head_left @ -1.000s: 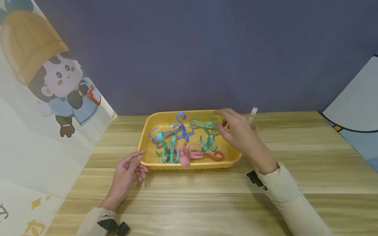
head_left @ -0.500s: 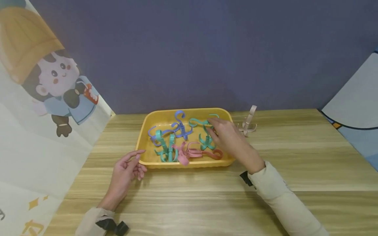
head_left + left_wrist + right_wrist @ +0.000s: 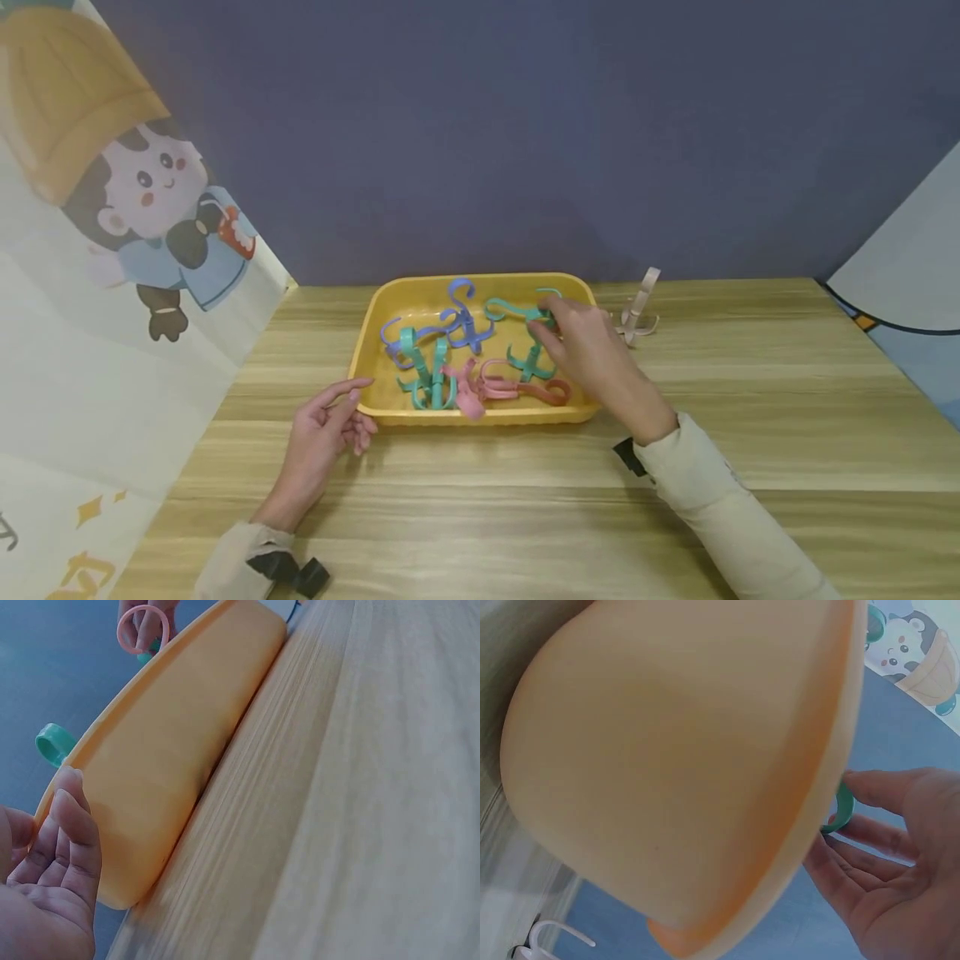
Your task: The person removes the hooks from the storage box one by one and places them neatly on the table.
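Observation:
A yellow tray (image 3: pixel 480 419) holds several plastic hooks: green ones (image 3: pixel 437 379) at the front left, blue ones (image 3: pixel 467 329) behind them, pink ones (image 3: pixel 468 392) at the front. The right hand (image 3: pixel 603 358) reaches over the tray's right side and pinches the curled top of a green hook (image 3: pixel 531 367), whose pronged base is low in the tray. In the right wrist view, thumb and fingers close round that green curl (image 3: pixel 845 806). At the tray's front left corner the left hand (image 3: pixel 318 442) touches the rim, its fingers loosely bent; the left wrist view shows this hand (image 3: pixel 56 877) against the wall.
A pale hook (image 3: pixel 637 308) stands upright on the wooden table (image 3: pixel 525 517), just right of the tray. Behind the table rises a dark blue panel (image 3: pixel 525 142). A cartoon figure (image 3: pixel 161 196) is printed on the white surface at the left.
The right hand has moved left from the tray's right rim and taken hold of the green hook's top. The pale hook has come into fuller view. The left hand stays at the corner.

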The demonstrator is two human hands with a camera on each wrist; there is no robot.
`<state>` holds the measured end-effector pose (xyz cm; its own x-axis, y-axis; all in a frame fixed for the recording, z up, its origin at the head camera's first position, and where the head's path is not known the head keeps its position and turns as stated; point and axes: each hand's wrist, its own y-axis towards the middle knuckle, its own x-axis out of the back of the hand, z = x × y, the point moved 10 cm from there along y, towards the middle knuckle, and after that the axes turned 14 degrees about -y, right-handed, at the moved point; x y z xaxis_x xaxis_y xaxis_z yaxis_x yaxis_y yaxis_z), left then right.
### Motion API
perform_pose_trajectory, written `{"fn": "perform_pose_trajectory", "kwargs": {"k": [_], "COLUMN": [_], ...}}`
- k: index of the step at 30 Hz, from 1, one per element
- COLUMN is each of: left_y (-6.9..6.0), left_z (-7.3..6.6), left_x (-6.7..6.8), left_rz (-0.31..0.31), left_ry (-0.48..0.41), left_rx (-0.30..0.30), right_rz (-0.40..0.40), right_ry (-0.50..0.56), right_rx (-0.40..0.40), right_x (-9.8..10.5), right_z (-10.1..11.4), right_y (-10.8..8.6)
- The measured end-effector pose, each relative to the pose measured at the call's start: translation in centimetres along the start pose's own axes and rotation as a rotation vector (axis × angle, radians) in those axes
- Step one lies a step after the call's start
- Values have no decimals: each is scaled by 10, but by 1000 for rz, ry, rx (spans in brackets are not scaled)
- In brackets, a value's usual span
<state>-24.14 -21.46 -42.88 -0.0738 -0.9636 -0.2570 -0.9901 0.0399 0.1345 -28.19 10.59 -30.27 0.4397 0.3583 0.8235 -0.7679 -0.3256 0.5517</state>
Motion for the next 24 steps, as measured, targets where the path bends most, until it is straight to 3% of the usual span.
{"fn": "perform_pose_trajectory", "kwargs": {"k": [11,24], "left_y": [1,2], "left_z": [0,0], "left_x": [0,-3], "left_rz": [1,35], "left_ry": [1,-5], "left_rx": [3,-4], "right_rz": [-53,-14], "right_ry": [-8,-17], "right_rx": [-97,-159], "right_x": [5,12], "right_z": [-11,-23], "right_y": [-2,0]}}
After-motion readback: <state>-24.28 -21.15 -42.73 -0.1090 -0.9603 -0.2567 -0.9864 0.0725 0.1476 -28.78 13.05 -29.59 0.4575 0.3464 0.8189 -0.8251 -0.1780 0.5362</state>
